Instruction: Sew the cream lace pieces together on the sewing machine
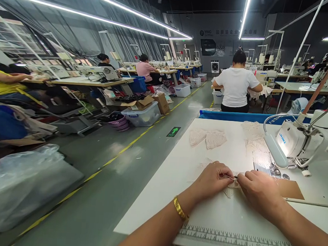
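My left hand pinches the edge of a small beige lace piece just above the white table. Close beside it, my right hand grips the same lace with thumb and fingers; a small dark spot shows between the two hands. Most of the lace is hidden behind my fingers. To the right stands a white sewing machine, its needle area just beyond my right hand. Farther back on the table lie a pair of beige lace pieces and more lace beside the machine.
A printed ruler runs along the table's front edge. A brown patch lies by the machine bed. Ahead sits a person in a white shirt. Left of the aisle are plastic bags, a clear bin and other people at machines.
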